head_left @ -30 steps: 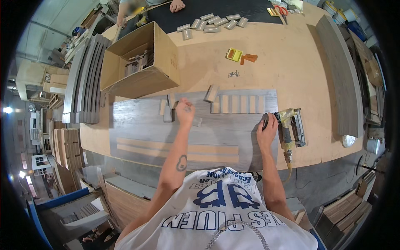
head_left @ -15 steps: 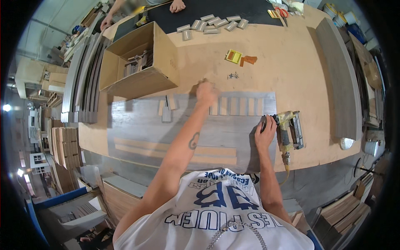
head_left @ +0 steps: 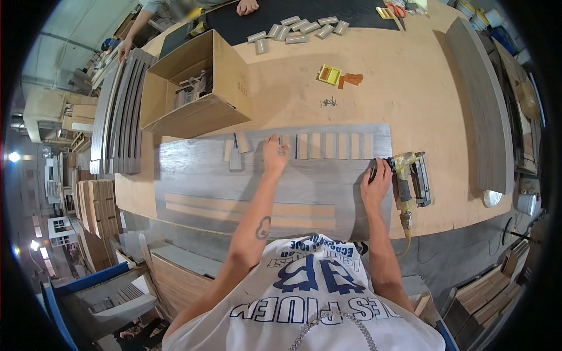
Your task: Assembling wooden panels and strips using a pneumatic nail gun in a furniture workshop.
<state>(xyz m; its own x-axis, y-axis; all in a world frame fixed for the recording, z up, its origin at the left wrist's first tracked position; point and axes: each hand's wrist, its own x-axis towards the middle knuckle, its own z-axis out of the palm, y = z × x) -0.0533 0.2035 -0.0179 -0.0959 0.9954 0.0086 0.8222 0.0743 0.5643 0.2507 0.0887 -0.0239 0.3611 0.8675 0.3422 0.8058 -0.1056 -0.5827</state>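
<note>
My left hand (head_left: pixel 275 155) is over the grey wood-grain panel (head_left: pixel 316 187), fingers curled at a small tan-faced wooden strip (head_left: pixel 285 141). To its right stands a row of similar strips (head_left: pixel 330 145) along the panel's far edge. Left of the hand lie a few loose strips (head_left: pixel 236 157), some tan and one grey. My right hand (head_left: pixel 377 176) rests at the panel's right edge, its fingers curled round a dark object that they partly hide. Beside it lies a nail gun (head_left: pixel 405 182) with a yellowish hose. Two long tan strips (head_left: pixel 252 206) run along the panel's near side.
An open cardboard box (head_left: pixel 234 88) with wooden pieces stands far left, beside upright grey boards (head_left: pixel 117 117). Nails (head_left: pixel 329 102) and a yellow case (head_left: pixel 329 75) lie beyond the panel. Small grey blocks (head_left: pixel 296 39) sit farther back. A co-worker's hands (head_left: pixel 247 7) show at the far edge.
My left hand has drawn back from beyond the panel's far edge and moved slightly left, to the strip beside the row. The right hand stays nearly still. A co-worker's hand moved left and nearer.
</note>
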